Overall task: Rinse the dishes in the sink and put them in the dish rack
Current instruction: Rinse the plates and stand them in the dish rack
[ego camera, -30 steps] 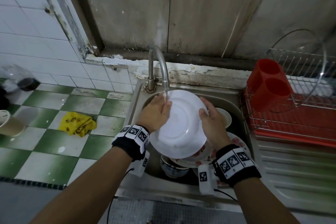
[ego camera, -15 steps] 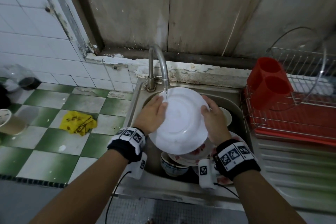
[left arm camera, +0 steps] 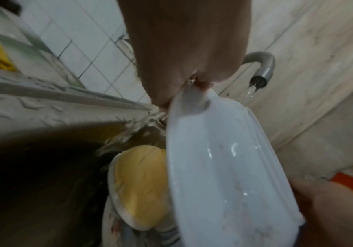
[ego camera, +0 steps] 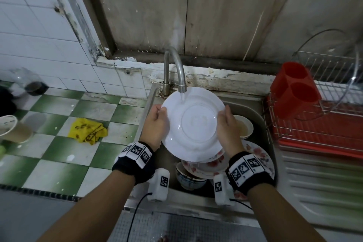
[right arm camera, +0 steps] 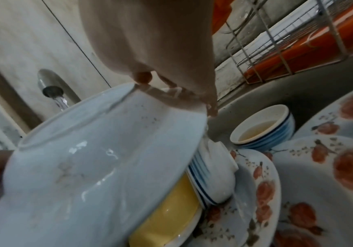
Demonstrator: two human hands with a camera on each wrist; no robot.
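Observation:
A white plate (ego camera: 193, 124) is held tilted over the sink (ego camera: 253, 112), its underside facing me, under the running tap (ego camera: 179, 72). My left hand (ego camera: 157, 124) grips its left rim and my right hand (ego camera: 227, 127) grips its right rim. Water lands on the plate's upper part. The left wrist view shows the plate (left arm camera: 224, 167) edge-on with the tap (left arm camera: 260, 70) above; the right wrist view shows the plate (right arm camera: 99, 158) below the tap (right arm camera: 51, 86). The wire dish rack (ego camera: 324, 116) on a red tray stands to the right.
In the sink lie flowered plates (ego camera: 257, 153), a blue-rimmed bowl (ego camera: 189, 179), a small bowl of brownish liquid (ego camera: 243, 125) and a yellow-lined bowl (right arm camera: 167, 222). A red cutlery holder (ego camera: 294, 88) sits in the rack. A yellow cloth (ego camera: 87, 129) and a cup (ego camera: 11, 129) lie on the left counter.
Both hands have lifted the plate and turned it flatter under the stream; the left hand slid from the plate's top edge to its left rim.

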